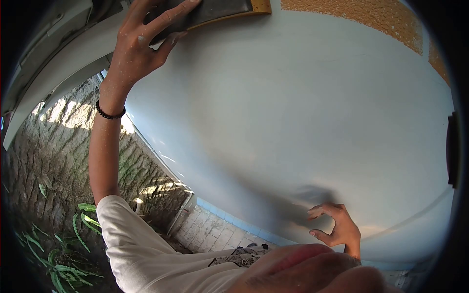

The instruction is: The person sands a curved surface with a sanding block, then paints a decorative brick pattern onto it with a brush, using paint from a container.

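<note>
My left hand (pixel 139 46) is raised at the upper left, its fingers laid over a dark flat block with a yellow-brown edge (pixel 220 13). The thumb lies along the block's lower edge, and some fingertips leave the frame. Pale specks dot this hand, and a dark bead bracelet (pixel 109 111) circles the wrist. The block is against a broad, smooth grey-white surface (pixel 293 107). Low at the right, my right hand (pixel 338 228) is open with nothing in it, fingers bent and parted from the thumb. Its shadow falls on the surface close by.
Rough orange-tan patches (pixel 361 19) border the smooth surface at the upper right. A rough, mossy wall (pixel 63 146) and green ferns (pixel 63 268) are at the left. Pale paving (pixel 210 229) lies beyond a blue tiled edge (pixel 229 218). A dark fitting (pixel 452 149) juts in at the right.
</note>
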The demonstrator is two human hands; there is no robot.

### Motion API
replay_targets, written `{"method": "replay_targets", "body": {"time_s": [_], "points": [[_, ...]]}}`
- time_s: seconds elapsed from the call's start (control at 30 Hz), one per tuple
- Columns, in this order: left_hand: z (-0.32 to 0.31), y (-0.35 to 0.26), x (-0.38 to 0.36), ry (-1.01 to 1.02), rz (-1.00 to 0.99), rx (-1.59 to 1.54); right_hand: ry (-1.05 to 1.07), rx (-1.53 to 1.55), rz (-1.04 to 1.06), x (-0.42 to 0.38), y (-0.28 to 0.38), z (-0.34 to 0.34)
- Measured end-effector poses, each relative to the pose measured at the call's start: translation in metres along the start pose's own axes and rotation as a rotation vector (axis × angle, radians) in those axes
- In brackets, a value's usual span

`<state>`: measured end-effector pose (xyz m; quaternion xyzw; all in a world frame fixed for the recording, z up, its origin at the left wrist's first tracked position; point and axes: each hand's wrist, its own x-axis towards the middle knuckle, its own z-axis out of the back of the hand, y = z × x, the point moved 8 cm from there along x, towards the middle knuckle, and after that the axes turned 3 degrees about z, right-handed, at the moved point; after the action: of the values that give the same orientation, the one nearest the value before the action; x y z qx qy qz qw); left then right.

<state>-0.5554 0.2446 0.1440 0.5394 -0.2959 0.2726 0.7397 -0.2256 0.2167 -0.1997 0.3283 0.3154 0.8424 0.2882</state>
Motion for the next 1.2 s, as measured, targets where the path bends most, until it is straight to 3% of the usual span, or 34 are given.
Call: {"method": "replay_targets", "body": {"time_s": [0.23,0.43,0.53,0.57,0.63,0.73,0.9,1.03,1.2], "points": [[0.003,-0.001,0.002,-0.055,-0.017,-0.048,-0.053,-0.469,0.283,0.043,0.110,0.061],[-0.001,0.000,0.002,-0.065,-0.033,-0.110,-0.375,-1.056,0.805,0.098,0.236,0.097],[0.003,-0.007,0.005,0.089,0.084,-0.050,-0.531,-1.475,0.936,0.135,0.283,0.095],[0.004,-0.007,0.003,0.040,0.054,-0.072,-0.598,-1.528,1.012,0.147,0.294,0.093],[0.001,-0.004,0.000,-0.055,0.002,-0.116,-0.489,-1.502,1.088,0.172,0.303,0.094],[-0.004,0.004,0.000,-0.022,-0.049,-0.141,-0.322,-1.454,1.201,0.199,0.317,0.095],[-0.002,0.003,0.002,-0.081,-0.109,-0.099,-0.250,-1.205,0.851,0.224,0.329,0.100],[0.002,0.002,0.001,-0.108,-0.106,-0.157,-0.240,-1.289,1.011,0.230,0.322,0.099],[-0.001,0.000,0.000,-0.132,-0.093,-0.136,-0.254,-1.392,0.971,0.223,0.327,0.083]]}}
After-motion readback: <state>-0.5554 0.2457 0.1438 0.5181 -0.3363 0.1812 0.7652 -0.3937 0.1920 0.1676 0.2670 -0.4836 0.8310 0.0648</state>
